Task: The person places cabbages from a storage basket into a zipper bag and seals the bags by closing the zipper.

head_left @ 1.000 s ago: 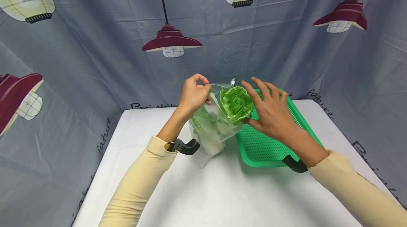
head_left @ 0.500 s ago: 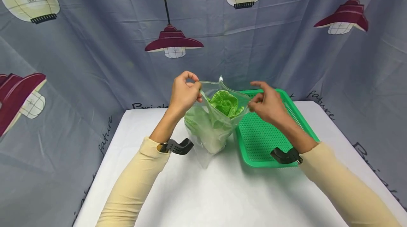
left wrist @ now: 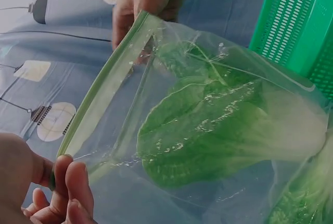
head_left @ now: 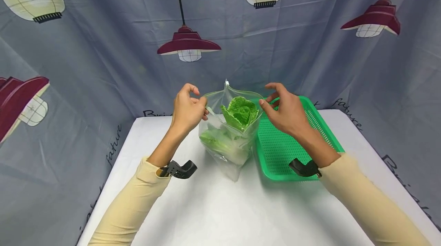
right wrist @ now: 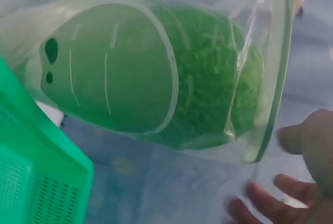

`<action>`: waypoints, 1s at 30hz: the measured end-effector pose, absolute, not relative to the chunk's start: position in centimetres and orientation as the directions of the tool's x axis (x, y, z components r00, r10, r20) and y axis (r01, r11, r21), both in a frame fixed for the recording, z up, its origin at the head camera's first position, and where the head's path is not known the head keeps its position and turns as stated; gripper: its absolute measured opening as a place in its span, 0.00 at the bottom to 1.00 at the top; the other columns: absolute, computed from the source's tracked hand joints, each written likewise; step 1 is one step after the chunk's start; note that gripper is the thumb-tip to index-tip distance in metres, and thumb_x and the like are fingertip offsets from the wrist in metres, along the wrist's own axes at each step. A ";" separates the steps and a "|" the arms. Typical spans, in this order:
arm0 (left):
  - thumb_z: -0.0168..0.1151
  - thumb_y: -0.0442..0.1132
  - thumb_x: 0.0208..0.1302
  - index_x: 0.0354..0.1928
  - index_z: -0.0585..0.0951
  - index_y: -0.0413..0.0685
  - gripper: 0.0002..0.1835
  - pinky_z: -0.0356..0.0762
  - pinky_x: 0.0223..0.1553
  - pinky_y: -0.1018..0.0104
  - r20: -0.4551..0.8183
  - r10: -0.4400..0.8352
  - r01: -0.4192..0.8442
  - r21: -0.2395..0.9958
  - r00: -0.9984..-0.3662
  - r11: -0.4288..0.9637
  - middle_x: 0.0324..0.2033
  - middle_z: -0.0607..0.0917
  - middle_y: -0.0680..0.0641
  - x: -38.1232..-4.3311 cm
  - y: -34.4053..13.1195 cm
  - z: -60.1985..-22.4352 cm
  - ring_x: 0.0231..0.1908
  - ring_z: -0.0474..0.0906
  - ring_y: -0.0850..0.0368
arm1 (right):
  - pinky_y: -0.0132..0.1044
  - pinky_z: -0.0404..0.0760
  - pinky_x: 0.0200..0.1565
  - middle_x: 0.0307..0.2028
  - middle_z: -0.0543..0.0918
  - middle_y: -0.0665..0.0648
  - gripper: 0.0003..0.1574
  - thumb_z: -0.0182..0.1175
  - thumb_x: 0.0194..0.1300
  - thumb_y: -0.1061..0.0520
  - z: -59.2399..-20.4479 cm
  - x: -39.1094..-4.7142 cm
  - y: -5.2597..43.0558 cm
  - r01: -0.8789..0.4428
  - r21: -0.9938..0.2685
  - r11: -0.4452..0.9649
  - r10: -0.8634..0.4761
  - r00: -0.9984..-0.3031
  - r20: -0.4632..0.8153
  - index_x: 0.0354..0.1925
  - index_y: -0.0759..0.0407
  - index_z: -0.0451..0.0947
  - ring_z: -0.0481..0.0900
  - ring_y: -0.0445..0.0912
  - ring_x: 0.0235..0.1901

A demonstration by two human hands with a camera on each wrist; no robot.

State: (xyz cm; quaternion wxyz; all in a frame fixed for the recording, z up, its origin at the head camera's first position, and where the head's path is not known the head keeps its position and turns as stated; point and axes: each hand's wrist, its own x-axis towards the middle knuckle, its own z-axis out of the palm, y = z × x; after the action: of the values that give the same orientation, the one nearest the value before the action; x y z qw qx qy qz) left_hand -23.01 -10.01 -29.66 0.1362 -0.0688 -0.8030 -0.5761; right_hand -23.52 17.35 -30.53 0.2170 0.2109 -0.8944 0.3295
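A clear zip bag (head_left: pixel 232 170) stands with its mouth spread apart in the head view, its white slider (head_left: pixel 227 83) at the far corner. Inside sits a green leafy head of Chinese cabbage (head_left: pixel 240 111), and a second leafy head (head_left: pixel 218 142) with a pale stem lies lower in it. My left hand (head_left: pixel 188 108) pinches the left corner of the rim between thumb and fingers. Beside the opposite corner is my right hand (head_left: pixel 284 110), its fingers loosely bent and spread from the thumb. The right wrist view shows a gap between the right fingers (right wrist: pixel 270 203) and the bag.
A green perforated plastic basket (head_left: pixel 265 169) stands on the white table (head_left: pixel 213 211), right behind the bag and under the right forearm. A grey-blue curtain (head_left: pixel 220 68) printed with lamps encloses the table's back and sides.
The upright leafy head has sunk deeper into the bag. My right hand went from beside that head to pinching the rim, then loosened. My left hand moved left, and the mouth widened.
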 end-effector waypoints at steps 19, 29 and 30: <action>0.44 0.44 0.76 0.64 0.67 0.47 0.20 0.78 0.43 0.53 0.117 0.119 0.159 0.872 -0.986 0.463 0.51 0.82 0.40 -29.4 -11.9 -28.4 0.49 0.81 0.43 | 0.34 0.73 0.22 0.26 0.80 0.47 0.08 0.71 0.58 0.54 -32.7 -17.2 13.6 -0.784 -0.159 0.600 -0.527 -0.536 0.659 0.30 0.54 0.80 0.75 0.39 0.21; 0.39 0.36 0.79 0.76 0.57 0.49 0.26 0.54 0.69 0.52 0.023 0.522 0.239 0.906 -0.853 0.350 0.71 0.64 0.42 -33.7 -10.8 -30.0 0.71 0.56 0.49 | 0.31 0.75 0.28 0.29 0.79 0.46 0.07 0.71 0.57 0.62 -31.8 -18.9 15.4 -0.879 -0.228 0.418 -0.644 -0.463 0.609 0.32 0.56 0.81 0.75 0.37 0.27; 0.41 0.35 0.79 0.74 0.61 0.48 0.24 0.57 0.68 0.53 0.046 0.503 0.250 0.905 -0.863 0.345 0.68 0.68 0.43 -33.8 -10.7 -30.1 0.69 0.60 0.50 | 0.31 0.75 0.28 0.30 0.79 0.46 0.07 0.71 0.57 0.62 -31.7 -19.1 15.5 -0.884 -0.236 0.403 -0.650 -0.458 0.606 0.32 0.56 0.82 0.75 0.36 0.27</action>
State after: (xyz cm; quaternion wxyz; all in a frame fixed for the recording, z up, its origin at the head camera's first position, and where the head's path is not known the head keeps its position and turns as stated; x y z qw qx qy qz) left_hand -33.79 -10.73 -30.08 -0.1211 -0.2322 -0.8112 -0.5229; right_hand -19.14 15.51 -31.70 0.2156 0.4738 -0.8095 0.2717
